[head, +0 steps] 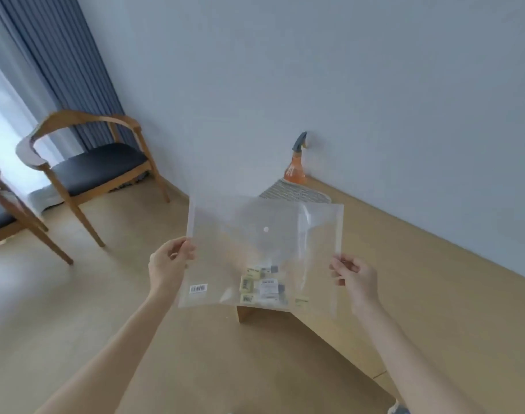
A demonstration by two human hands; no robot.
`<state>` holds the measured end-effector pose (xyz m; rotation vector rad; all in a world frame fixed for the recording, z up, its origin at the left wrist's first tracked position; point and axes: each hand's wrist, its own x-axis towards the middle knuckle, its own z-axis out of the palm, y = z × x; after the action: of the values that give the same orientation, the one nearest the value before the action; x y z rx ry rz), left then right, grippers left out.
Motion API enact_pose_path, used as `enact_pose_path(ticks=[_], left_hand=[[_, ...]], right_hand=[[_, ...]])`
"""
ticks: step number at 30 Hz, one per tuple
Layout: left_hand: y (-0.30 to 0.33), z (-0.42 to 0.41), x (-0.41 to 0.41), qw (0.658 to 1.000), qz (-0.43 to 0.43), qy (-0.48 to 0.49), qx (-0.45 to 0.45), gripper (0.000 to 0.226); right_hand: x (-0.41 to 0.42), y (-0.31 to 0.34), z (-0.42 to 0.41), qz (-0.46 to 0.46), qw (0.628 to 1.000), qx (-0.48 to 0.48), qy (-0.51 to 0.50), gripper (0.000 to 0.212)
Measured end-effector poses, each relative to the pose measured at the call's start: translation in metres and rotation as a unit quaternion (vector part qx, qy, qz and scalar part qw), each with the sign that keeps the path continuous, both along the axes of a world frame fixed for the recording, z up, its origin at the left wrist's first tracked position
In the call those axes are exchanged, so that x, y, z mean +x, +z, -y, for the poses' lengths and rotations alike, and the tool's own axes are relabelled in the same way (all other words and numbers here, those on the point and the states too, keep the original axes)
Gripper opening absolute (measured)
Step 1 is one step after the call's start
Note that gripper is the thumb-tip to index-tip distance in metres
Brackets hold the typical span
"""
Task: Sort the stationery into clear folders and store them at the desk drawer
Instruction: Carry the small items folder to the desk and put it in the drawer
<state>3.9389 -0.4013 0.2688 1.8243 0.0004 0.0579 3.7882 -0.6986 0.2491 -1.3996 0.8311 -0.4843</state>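
I hold a clear plastic folder upright in the air in front of me, its snap button near the middle. My left hand pinches its left edge and my right hand pinches its right edge. Several small stationery items, yellowish erasers and labelled packets, lie heaped at the folder's bottom. A barcode sticker sits in the lower left corner of the folder.
A low wooden desk runs along the wall on the right, with an orange spray bottle and a striped mat at its far end. A wooden chair with a dark seat stands at the left by a blue curtain.
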Motion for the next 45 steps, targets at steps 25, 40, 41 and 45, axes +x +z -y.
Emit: enact_pose_path(ticks=[25, 40, 41, 45], left_hand=[[-0.051, 0.207, 0.149, 0.931, -0.039, -0.338, 0.134, 0.016], [-0.083, 0.212, 0.165, 0.903, -0.001, -0.361, 0.232, 0.024], [-0.082, 0.211, 0.165, 0.895, 0.008, -0.374, 0.243, 0.026], [-0.077, 0.203, 0.163, 0.863, 0.062, -0.418, 0.277, 0.033]], right_hand=[[-0.013, -0.073, 0.075, -0.098, 0.965, -0.021, -0.242, 0.002], [-0.005, -0.088, 0.083, -0.174, 0.960, -0.058, -0.211, 0.010], [-0.005, -0.086, 0.079, -0.186, 0.957, -0.062, -0.212, 0.014], [-0.010, -0.073, 0.066, -0.234, 0.930, -0.127, -0.253, 0.038]])
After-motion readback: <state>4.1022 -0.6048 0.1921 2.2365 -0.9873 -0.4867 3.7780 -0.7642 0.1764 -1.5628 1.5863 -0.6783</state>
